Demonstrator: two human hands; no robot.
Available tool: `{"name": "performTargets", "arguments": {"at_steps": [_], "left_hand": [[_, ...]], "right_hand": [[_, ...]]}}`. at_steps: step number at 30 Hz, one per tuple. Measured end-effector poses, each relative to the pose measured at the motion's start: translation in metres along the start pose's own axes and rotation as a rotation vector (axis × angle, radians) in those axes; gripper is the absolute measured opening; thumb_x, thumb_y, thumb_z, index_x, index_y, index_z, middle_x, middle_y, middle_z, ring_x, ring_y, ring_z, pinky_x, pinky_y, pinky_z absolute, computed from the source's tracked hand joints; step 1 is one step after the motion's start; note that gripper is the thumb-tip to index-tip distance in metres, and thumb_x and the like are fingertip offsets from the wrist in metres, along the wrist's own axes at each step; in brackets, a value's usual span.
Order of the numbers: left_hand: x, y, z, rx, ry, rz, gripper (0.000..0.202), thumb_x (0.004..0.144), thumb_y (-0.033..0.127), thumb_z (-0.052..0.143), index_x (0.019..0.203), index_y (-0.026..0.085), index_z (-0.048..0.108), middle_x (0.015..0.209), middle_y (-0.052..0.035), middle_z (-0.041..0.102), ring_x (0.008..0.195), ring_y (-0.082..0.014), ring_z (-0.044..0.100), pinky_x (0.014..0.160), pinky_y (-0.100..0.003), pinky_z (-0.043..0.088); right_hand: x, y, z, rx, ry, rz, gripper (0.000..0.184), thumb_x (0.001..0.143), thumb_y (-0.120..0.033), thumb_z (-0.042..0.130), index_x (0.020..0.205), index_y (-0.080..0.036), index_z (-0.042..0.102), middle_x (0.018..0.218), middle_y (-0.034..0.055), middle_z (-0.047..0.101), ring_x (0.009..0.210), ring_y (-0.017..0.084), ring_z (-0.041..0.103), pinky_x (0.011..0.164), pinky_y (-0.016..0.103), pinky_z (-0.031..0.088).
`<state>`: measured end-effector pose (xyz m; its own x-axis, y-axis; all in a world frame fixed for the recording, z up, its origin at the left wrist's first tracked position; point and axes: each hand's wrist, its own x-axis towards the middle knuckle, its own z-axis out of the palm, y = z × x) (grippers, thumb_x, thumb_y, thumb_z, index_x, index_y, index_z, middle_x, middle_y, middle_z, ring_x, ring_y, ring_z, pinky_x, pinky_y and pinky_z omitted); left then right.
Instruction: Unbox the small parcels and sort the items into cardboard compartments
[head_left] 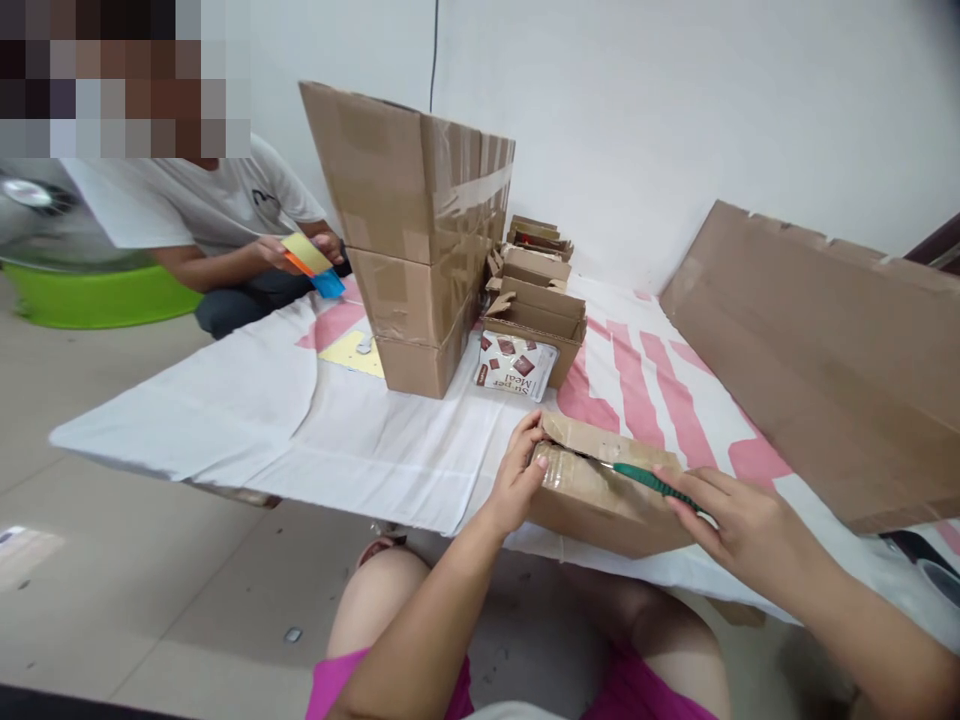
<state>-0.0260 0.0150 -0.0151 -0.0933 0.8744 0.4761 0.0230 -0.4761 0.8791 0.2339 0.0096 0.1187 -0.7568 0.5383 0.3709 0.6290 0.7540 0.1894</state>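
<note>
A small taped cardboard box [592,495] lies on the white and pink sheet [360,440] in front of me. My left hand [519,475] grips the box's left end, fingers curled on its edge. My right hand [731,520] is closed on a green-handled cutter [652,482], whose tip lies along the taped seam on the box's top.
A stack of three taped cardboard boxes [420,235] stands further back, with opened small boxes [536,300] and a "Super Meal" packet [515,366] beside it. A large flattened carton [825,350] leans at the right. Another person [225,220] at the left holds coloured cards [311,262]. A green basin [90,295] sits behind.
</note>
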Motion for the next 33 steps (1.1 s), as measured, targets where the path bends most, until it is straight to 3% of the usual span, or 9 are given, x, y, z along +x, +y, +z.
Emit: {"name": "performTargets", "arguments": {"at_steps": [6, 12, 16, 22, 30, 33], "left_hand": [[0.000, -0.002, 0.000, 0.025, 0.000, 0.002, 0.039, 0.091, 0.050, 0.043, 0.113, 0.020, 0.055, 0.146, -0.0140, 0.036, 0.138, -0.0284, 0.031, 0.114, -0.048, 0.022], [-0.001, -0.004, 0.000, 0.022, 0.009, 0.015, 0.041, 0.092, 0.049, 0.043, 0.117, 0.019, 0.053, 0.146, -0.0145, 0.035, 0.139, -0.0273, 0.031, 0.115, -0.047, 0.022], [-0.001, -0.003, 0.000, 0.026, 0.005, 0.016, 0.039, 0.092, 0.049, 0.043, 0.117, 0.020, 0.053, 0.146, -0.0138, 0.035, 0.139, -0.0274, 0.031, 0.115, -0.047, 0.022], [0.000, -0.002, -0.001, 0.054, -0.012, 0.010, 0.040, 0.092, 0.049, 0.043, 0.117, 0.020, 0.054, 0.146, -0.0134, 0.036, 0.139, -0.0276, 0.030, 0.114, -0.047, 0.022], [0.001, -0.002, -0.002, 0.055, 0.008, 0.003, 0.040, 0.091, 0.050, 0.044, 0.115, 0.020, 0.055, 0.145, -0.0138, 0.037, 0.137, -0.0284, 0.033, 0.113, -0.048, 0.023], [0.000, -0.001, -0.001, 0.051, 0.010, 0.008, 0.041, 0.090, 0.051, 0.045, 0.115, 0.020, 0.055, 0.144, -0.0137, 0.038, 0.137, -0.0293, 0.033, 0.113, -0.049, 0.024]], "right_hand": [[-0.024, 0.010, -0.014, -0.027, -0.023, 0.017, 0.028, 0.094, -0.027, 0.049, 0.118, -0.021, 0.061, 0.092, 0.0038, 0.070, 0.068, 0.013, 0.065, 0.059, 0.024, 0.048], [-0.026, 0.004, -0.021, 0.000, 0.036, 0.014, 0.030, 0.093, -0.024, 0.051, 0.121, -0.020, 0.059, 0.097, 0.0046, 0.070, 0.075, 0.013, 0.065, 0.066, 0.024, 0.049], [-0.015, -0.010, -0.010, -0.046, 0.069, -0.029, 0.031, 0.092, -0.022, 0.053, 0.123, -0.020, 0.058, 0.096, 0.0045, 0.069, 0.073, 0.014, 0.065, 0.065, 0.026, 0.048], [-0.013, -0.017, 0.003, -0.173, 0.018, 0.000, 0.029, 0.094, -0.027, 0.049, 0.119, -0.020, 0.061, 0.086, 0.0032, 0.067, 0.062, 0.013, 0.061, 0.057, 0.027, 0.046], [-0.048, 0.005, -0.011, -0.237, -0.072, 0.092, 0.031, 0.096, -0.033, 0.044, 0.118, -0.022, 0.062, 0.083, 0.0037, 0.067, 0.058, 0.013, 0.061, 0.053, 0.027, 0.045], [-0.066, 0.021, -0.011, -0.109, -0.045, 0.172, 0.030, 0.095, -0.033, 0.046, 0.119, -0.023, 0.060, 0.092, 0.0045, 0.069, 0.068, 0.015, 0.066, 0.059, 0.027, 0.050]]}}
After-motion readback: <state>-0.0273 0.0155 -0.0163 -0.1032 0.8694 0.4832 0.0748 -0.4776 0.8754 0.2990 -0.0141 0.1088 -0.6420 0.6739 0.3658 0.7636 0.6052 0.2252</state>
